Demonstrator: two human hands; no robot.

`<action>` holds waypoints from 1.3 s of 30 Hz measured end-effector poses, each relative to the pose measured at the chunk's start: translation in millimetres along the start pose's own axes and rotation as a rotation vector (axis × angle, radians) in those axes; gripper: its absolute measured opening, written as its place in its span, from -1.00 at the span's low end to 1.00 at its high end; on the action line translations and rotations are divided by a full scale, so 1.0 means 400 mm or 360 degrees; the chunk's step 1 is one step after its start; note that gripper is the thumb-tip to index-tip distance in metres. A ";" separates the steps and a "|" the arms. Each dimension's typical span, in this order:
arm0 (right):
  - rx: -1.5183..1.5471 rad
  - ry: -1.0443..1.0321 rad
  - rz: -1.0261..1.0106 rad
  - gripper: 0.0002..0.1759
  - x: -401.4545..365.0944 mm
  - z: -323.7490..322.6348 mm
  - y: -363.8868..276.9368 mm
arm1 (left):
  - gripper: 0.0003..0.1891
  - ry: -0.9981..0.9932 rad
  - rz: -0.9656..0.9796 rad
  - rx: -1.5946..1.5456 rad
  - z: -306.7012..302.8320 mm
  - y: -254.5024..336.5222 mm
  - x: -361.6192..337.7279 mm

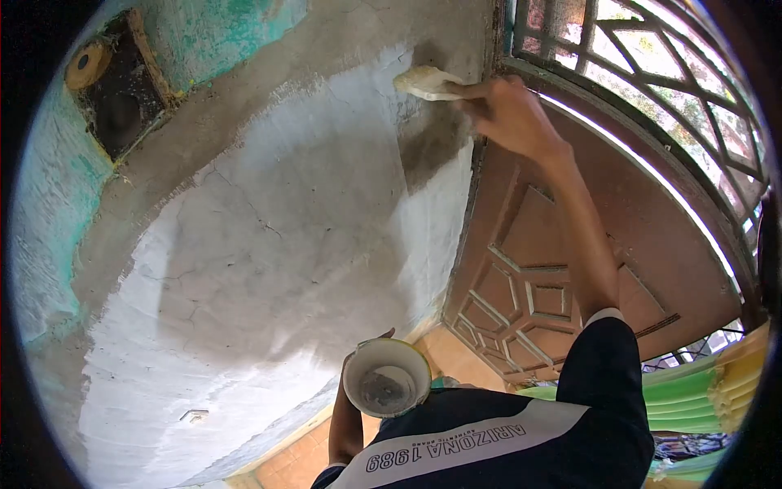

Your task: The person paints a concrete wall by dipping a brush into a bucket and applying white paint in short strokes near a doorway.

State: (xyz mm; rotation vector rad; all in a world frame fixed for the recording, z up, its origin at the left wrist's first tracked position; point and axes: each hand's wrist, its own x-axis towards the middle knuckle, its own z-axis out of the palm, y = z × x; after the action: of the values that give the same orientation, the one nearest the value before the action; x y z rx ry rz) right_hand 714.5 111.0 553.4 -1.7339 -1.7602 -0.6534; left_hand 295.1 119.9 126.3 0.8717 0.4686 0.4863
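My right hand (498, 114), arm stretched up, is closed around the handle of a wide paintbrush (428, 82). Its pale, coated head is against the upper part of the wall (269, 212), next to the door frame. Around the brush the wall has a darker, damp-looking patch (440, 147); lower down it is whitish with thin cracks. Close to my chest, my left hand (345, 401) holds a small white bucket (419, 371). Greyish-white paint (384, 391) lies at its bottom. The bucket hides most of the left fingers; one fingertip shows above the rim.
A brown panelled door (570, 244) stands right of the wall, below a metal grille window (652, 57). At upper left is an open electrical box (122, 90) set in the wall, beside green peeling paint (212, 41). Green and yellow curtains (684, 391) hang at lower right.
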 end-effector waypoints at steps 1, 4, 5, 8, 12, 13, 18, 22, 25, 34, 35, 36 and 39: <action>0.0082 0.0020 -0.0018 -0.64 0.002 -0.018 0.001 | -0.32 0.0005 -0.0017 0.0001 -0.003 -0.002 0.002; -0.0234 0.0114 0.0240 -0.59 0.006 -0.050 -0.032 | -0.30 0.0012 -0.0079 0.0004 -0.011 -0.011 0.008; -0.0237 0.0114 0.0242 -0.59 0.008 -0.029 -0.042 | -0.30 0.0012 -0.0099 0.0003 -0.009 -0.014 0.012; -0.0341 0.0088 0.0063 -0.53 -0.001 0.031 -0.065 | -0.29 0.0019 -0.0143 0.0009 -0.004 -0.015 0.012; -0.0221 0.0064 -0.0070 -0.61 -0.015 0.005 -0.020 | -0.21 -0.0046 -0.0010 -0.0087 0.006 -0.014 0.013; -0.0112 0.0144 -0.0098 -0.63 -0.010 -0.015 -0.009 | -0.20 -0.0032 0.0026 -0.0062 0.016 -0.010 0.013; -0.0117 -0.0006 0.0060 -0.67 0.037 -0.010 0.003 | -0.18 0.0006 -0.0035 -0.0215 0.059 0.016 0.005; -0.0092 -0.0163 -0.0359 -0.69 0.026 -0.010 0.027 | -0.18 -0.0022 -0.0085 -0.0205 0.044 0.001 0.002; -0.0095 -0.0195 -0.0165 -0.68 0.048 -0.037 0.021 | -0.44 -0.0145 -0.0049 -0.0409 0.040 0.003 0.004; -0.0136 -0.0349 -0.0008 -0.70 0.019 -0.008 -0.033 | -0.49 -0.0027 -0.0031 -0.0395 0.050 -0.002 -0.014; -0.0131 -0.0347 -0.0003 -0.70 0.014 -0.012 -0.028 | -0.49 -0.0024 -0.0035 -0.0389 0.054 -0.001 -0.021; -0.0090 -0.0278 -0.0003 -0.71 0.012 -0.018 -0.019 | -0.49 -0.0005 0.0020 -0.0340 0.060 0.000 -0.022; -0.0008 -0.0157 0.0157 -0.70 0.033 -0.083 -0.038 | -0.49 -0.0038 0.0082 -0.0378 0.050 -0.014 -0.008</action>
State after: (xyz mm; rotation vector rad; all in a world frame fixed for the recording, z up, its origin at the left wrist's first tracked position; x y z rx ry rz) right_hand 701.6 96.7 587.1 -1.8721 -1.7263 -0.5392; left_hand 305.2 103.2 133.5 0.6611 0.3587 0.5661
